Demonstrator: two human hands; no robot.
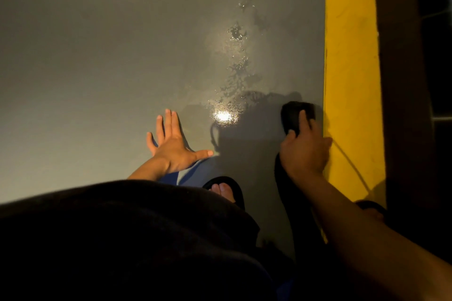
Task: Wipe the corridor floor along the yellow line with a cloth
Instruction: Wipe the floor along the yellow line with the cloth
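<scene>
- On the grey corridor floor (97, 56), seen from the head camera, the left hand (171, 146) lies flat with fingers straight and spread, thumb pointing toward the right, grasping nothing
- Just beside the yellow line (352, 68), the right hand (304, 151) is curled round a dark cloth (294, 113), fingers pinching its near end; the cloth's far end lies on the floor, close to the line's left edge, and a dark length of it hangs below the hand along the forearm
- Between the two hands a bright glare (223, 116) shines off the floor, and wet patches (237, 73) trail away from it up the frame, left of the line
- Near the bottom, toes in a dark sandal (226, 189) rest on the floor between the arms; dark clothing (122, 239) fills the lower left
- Right of the line the surroundings are too dark to make out
</scene>
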